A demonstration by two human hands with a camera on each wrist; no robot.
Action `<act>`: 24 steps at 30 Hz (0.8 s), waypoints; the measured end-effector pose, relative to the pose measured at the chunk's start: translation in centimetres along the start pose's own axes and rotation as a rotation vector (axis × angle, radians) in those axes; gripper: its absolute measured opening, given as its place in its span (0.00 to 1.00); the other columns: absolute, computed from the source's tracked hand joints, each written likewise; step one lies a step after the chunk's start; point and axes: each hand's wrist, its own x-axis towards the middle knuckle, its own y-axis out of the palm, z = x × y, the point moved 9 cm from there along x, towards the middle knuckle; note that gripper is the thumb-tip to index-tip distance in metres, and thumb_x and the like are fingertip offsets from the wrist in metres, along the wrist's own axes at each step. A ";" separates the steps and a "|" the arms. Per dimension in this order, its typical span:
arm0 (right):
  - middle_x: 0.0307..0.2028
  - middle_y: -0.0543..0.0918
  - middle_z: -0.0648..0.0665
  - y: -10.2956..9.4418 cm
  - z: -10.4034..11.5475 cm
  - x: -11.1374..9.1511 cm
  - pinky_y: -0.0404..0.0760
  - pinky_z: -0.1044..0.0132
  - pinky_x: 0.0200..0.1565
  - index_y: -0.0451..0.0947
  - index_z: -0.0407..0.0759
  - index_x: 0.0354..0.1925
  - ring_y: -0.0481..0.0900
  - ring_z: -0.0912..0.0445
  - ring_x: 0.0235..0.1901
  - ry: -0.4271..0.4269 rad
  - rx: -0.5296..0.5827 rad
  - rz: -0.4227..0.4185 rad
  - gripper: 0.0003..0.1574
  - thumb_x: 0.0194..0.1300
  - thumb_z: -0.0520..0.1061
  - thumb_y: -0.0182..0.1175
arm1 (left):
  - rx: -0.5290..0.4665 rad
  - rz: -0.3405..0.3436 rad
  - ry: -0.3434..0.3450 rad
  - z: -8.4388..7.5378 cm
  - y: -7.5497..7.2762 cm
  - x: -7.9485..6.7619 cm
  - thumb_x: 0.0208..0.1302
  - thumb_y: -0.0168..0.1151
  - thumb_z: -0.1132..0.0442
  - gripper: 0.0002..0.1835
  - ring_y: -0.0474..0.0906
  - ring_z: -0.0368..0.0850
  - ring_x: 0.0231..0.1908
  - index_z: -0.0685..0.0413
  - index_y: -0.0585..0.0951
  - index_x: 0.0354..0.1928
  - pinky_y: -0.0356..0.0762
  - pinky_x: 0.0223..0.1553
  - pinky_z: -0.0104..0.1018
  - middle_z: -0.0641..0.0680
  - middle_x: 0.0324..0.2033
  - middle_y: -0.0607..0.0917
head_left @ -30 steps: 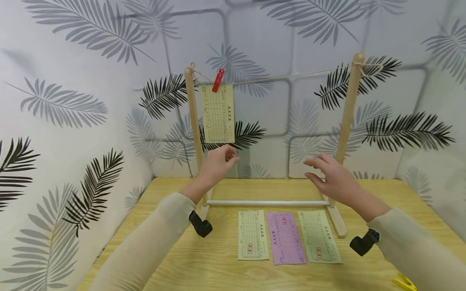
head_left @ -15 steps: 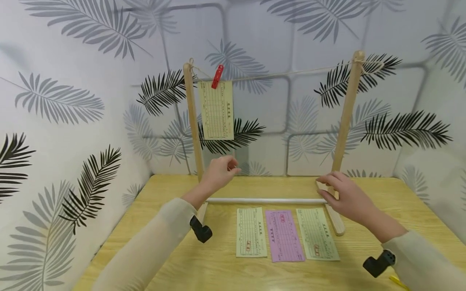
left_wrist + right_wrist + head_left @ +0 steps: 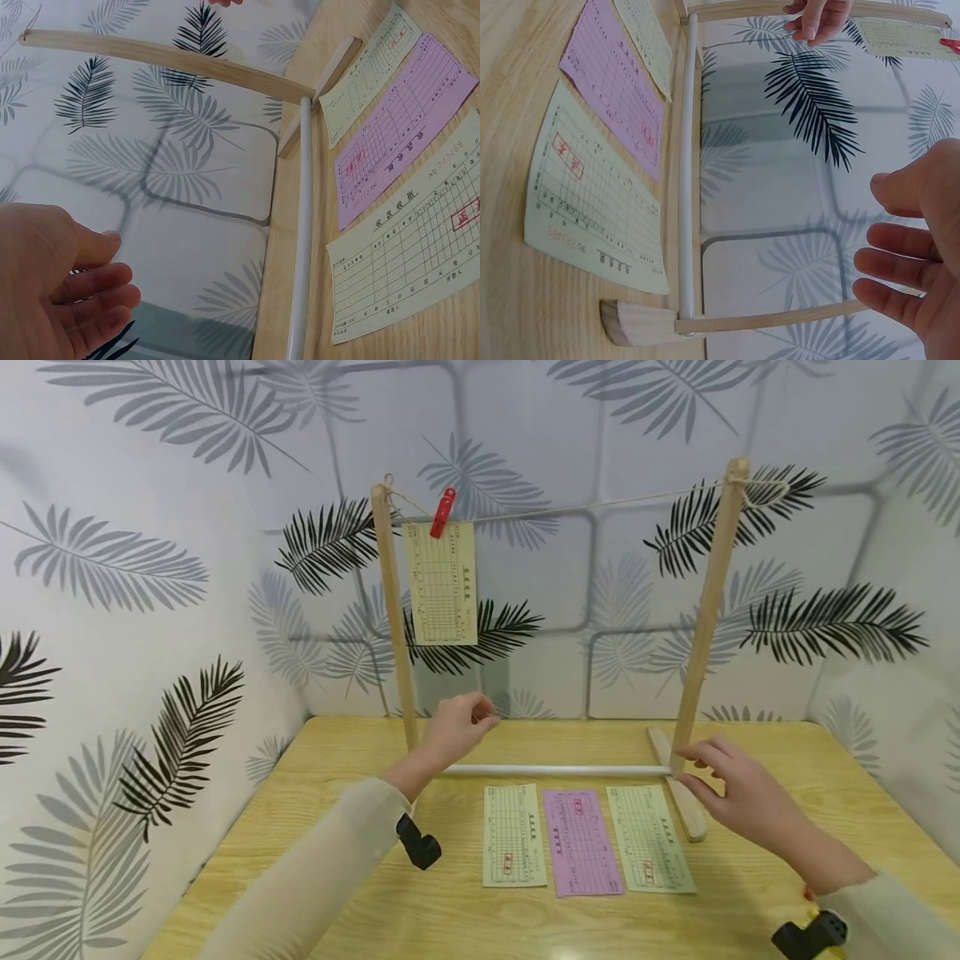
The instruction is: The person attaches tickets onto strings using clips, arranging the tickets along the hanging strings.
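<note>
Three slips [image 3: 583, 843] below left hand [image 3: 455, 727] and right hand [image 3: 741, 789], fingers [image 3: 896, 264] loosely curled

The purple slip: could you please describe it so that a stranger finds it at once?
On the table, find the wooden frame with a white bar low across it. In front of that bar, the purple slip lies between the left slip and the right slip. Both neighbours are pale yellow-green; it alone is purple.
</note>
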 end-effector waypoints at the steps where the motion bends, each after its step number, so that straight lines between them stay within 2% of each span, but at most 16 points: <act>1: 0.35 0.76 0.48 0.0 -0.1 -0.2 0.76 0.61 0.28 0.77 0.38 0.42 0.74 0.57 0.31 0.006 -0.001 -0.001 0.26 0.41 0.28 0.70 | -0.007 0.001 0.001 0.1 0.2 -0.1 0.63 0.61 0.60 0.09 0.77 0.42 0.32 0.58 0.80 0.40 0.75 0.34 0.35 0.50 0.32 0.82; 9: 0.35 0.76 0.50 -0.7 -0.5 -2.3 0.75 0.68 0.30 0.77 0.39 0.42 0.74 0.56 0.31 0.045 -0.010 0.018 0.26 0.41 0.29 0.70 | -0.010 0.053 -0.027 1.4 2.8 -0.4 0.64 0.60 0.58 0.09 0.77 0.40 0.32 0.55 0.80 0.41 0.75 0.32 0.34 0.49 0.32 0.82; 14: 0.36 0.76 0.51 -1.1 -0.4 -4.0 0.74 0.72 0.31 0.77 0.40 0.43 0.74 0.57 0.32 0.075 -0.025 0.041 0.27 0.40 0.29 0.71 | -0.011 0.063 -0.051 2.1 4.1 -0.9 0.64 0.59 0.57 0.10 0.77 0.43 0.34 0.56 0.80 0.42 0.75 0.34 0.37 0.50 0.34 0.82; 18: 0.36 0.77 0.52 -1.7 -0.3 -5.3 0.72 0.76 0.32 0.78 0.41 0.42 0.74 0.59 0.31 0.074 -0.051 0.047 0.28 0.38 0.29 0.71 | -0.007 0.069 -0.038 2.4 4.9 -1.0 0.64 0.60 0.59 0.10 0.78 0.45 0.35 0.58 0.80 0.42 0.76 0.36 0.39 0.52 0.34 0.82; 24: 0.34 0.76 0.54 -2.4 -0.4 -7.7 0.70 0.80 0.31 0.78 0.43 0.40 0.74 0.61 0.30 0.097 -0.067 0.041 0.28 0.36 0.30 0.72 | -0.005 0.082 -0.042 3.3 6.2 -1.5 0.64 0.60 0.56 0.09 0.77 0.43 0.34 0.55 0.79 0.38 0.75 0.35 0.37 0.50 0.33 0.81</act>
